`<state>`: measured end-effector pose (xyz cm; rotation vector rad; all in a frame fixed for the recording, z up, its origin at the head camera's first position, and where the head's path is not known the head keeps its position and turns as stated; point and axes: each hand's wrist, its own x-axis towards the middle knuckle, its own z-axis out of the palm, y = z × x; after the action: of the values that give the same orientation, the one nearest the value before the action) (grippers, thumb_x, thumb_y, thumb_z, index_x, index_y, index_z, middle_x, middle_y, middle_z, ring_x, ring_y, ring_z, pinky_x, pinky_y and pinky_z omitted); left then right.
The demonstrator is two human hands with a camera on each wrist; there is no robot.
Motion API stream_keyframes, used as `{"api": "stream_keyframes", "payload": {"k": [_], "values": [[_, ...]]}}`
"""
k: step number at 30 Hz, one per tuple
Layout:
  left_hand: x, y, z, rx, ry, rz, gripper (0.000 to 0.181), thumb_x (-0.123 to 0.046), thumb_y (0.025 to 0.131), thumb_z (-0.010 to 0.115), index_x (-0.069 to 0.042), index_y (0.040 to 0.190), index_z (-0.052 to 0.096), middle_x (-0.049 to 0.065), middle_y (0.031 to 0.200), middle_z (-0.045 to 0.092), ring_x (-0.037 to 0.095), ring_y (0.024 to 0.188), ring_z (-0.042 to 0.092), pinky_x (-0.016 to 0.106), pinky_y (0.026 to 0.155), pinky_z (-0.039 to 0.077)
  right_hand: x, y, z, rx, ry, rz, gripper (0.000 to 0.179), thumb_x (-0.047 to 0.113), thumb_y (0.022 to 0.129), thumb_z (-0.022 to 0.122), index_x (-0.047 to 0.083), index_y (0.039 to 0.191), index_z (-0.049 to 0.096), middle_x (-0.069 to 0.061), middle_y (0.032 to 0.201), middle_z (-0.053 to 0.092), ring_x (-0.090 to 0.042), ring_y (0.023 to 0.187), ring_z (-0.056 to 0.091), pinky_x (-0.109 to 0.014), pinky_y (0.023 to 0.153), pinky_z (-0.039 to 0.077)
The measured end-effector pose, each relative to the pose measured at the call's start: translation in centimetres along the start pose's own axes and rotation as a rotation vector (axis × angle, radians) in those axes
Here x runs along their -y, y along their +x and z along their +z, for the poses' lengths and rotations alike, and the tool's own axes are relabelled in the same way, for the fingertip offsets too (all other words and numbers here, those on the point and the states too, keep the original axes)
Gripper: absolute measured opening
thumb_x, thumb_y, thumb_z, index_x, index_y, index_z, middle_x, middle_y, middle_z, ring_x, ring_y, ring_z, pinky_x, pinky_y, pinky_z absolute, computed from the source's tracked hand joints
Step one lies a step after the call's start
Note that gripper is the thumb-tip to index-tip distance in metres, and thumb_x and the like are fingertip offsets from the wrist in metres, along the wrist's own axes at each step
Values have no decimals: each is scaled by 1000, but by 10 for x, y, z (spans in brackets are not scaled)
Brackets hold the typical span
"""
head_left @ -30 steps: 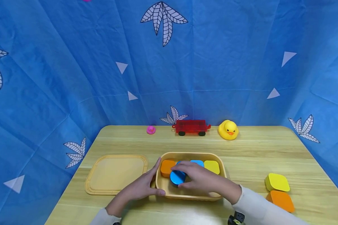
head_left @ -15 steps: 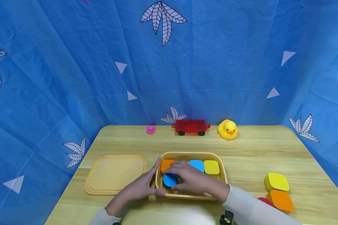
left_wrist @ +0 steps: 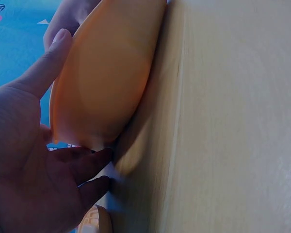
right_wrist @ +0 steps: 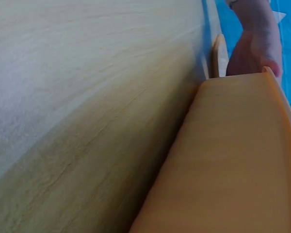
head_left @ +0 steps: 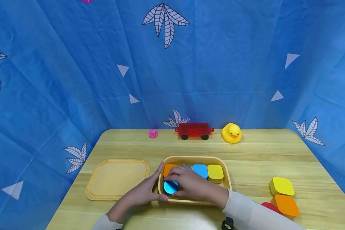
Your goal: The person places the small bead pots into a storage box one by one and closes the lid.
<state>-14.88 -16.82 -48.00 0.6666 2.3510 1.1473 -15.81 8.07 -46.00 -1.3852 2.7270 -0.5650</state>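
Note:
In the head view, my right hand reaches into a tan plastic box and grips a round blue block low in its front left corner. My left hand spans the box's left end, fingers spread and fairly straight, thumb at the front rim. Behind the right fingers an orange block shows partly. A square blue block and a yellow block sit in the back row; another blue one is mostly hidden. The left wrist view shows the left thumb against the box wall.
A flat tan lid lies left of the box. At the right are a yellow block, an orange block and a red piece. Along the back stand a pink duck, a red wagon and a yellow duck.
My right hand has carried the round blue block leftward and down into the box's front left corner. The red piece at the right has come out from behind the sleeve. My left hand stays put.

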Motion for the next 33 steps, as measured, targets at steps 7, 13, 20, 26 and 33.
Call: {"api": "stream_keyframes", "payload": {"k": [7, 13, 20, 26, 33], "values": [[1, 1, 0, -3, -1, -3, 116, -52, 91, 75, -29, 166, -10, 5, 173, 10, 30, 156, 24, 56, 122, 28, 1, 2, 1, -5, -40, -22, 57, 42, 89, 81, 22, 140, 66, 6, 134, 59, -14, 126, 52, -51, 118, 40], [3, 1, 2, -1, -13, -3, 115, -51, 91, 75, -30, 166, -10, 4, 173, 9, 30, 156, 22, 56, 123, 27, -2, -6, -3, -25, 48, -2, 56, 40, 89, 82, 18, 138, 68, 5, 135, 61, -16, 127, 53, -43, 115, 44], [3, 1, 2, -3, -16, 7, 115, -50, 91, 76, -29, 166, -9, 7, 173, 9, 31, 156, 22, 57, 122, 27, -14, -28, -18, -58, 117, 71, 53, 37, 89, 82, 18, 137, 68, 2, 137, 59, -20, 128, 53, -42, 109, 49], [1, 1, 2, -16, 2, -16, 116, -50, 89, 77, -29, 166, -7, 7, 173, 7, 32, 157, 18, 57, 124, 23, -24, -51, -32, -124, 150, 120, 54, 32, 89, 82, 15, 138, 67, -6, 138, 60, -28, 128, 55, -49, 106, 51], [2, 2, 3, -21, 4, -26, 117, -47, 89, 79, -30, 166, -7, 5, 173, 6, 31, 158, 16, 56, 125, 21, -34, -87, -43, -208, 145, 199, 57, 32, 88, 84, 13, 138, 66, -9, 140, 60, -32, 131, 55, -54, 105, 51]]}}
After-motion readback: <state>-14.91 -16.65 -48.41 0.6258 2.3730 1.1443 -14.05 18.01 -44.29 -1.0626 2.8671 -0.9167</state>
